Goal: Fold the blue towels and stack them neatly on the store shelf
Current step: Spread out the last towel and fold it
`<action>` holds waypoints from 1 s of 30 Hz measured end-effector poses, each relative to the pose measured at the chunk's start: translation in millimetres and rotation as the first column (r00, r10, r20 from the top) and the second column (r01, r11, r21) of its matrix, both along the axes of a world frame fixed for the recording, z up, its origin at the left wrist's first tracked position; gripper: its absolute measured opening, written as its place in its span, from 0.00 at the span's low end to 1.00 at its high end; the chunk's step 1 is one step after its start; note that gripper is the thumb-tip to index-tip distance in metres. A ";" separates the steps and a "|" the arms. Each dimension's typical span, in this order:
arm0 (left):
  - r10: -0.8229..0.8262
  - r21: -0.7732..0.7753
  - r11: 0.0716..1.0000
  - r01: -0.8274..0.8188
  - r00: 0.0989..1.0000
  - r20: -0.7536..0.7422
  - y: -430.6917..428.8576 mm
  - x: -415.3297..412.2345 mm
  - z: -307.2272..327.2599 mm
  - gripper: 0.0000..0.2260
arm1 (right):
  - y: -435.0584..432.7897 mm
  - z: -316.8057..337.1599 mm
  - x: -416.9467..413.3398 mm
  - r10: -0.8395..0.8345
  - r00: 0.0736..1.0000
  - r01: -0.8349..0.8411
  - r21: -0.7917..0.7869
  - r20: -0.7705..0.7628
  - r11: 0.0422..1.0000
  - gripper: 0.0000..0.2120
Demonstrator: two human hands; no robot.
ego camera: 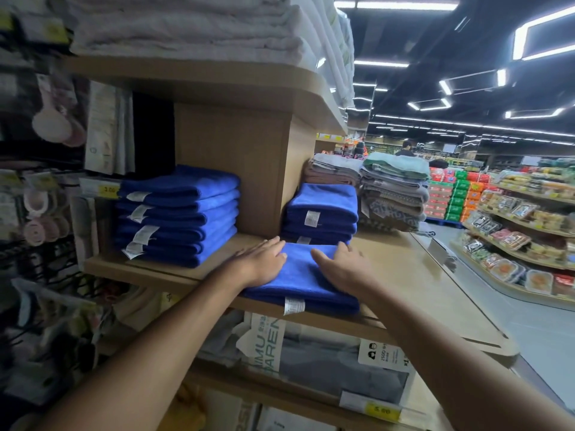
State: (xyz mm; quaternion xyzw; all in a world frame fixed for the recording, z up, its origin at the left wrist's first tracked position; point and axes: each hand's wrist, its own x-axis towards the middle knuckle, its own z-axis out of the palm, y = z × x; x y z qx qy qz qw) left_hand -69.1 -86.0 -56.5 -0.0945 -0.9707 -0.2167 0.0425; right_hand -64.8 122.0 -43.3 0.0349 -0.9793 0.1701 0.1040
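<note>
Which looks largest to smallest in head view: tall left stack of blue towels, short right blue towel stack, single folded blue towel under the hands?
1. tall left stack of blue towels
2. single folded blue towel, nearest the camera, so its rank over 3 is unsure
3. short right blue towel stack

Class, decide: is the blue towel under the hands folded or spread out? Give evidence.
Folded. The blue towel lies as a compact rectangle with layered front edges; the left hand and right hand rest flat on it.

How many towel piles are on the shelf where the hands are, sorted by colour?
Blue piles: 3, left stack, middle stack, blue towel under left hand and right hand
Grey piles: 2, brownish stack, teal-topped stack
Total: 5
</note>
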 end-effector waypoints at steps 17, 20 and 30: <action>-0.229 0.974 0.174 -0.144 0.956 0.183 -0.4 16.0 31.1 0.42 | 21.1 74.0 6.9 0.131 0.936 -0.351 -0.860 -0.325 0.370 0.17; -0.393 0.954 0.270 -0.128 0.890 0.231 4.3 19.6 43.7 0.29 | 34.4 104.4 -4.2 0.104 0.935 -0.352 -0.855 -0.339 0.380 0.16; -0.255 0.967 -0.036 -0.252 0.938 0.235 43.9 -51.5 110.5 0.09 | 58.7 150.6 -112.4 0.055 0.998 -0.046 -0.952 -0.031 0.302 0.14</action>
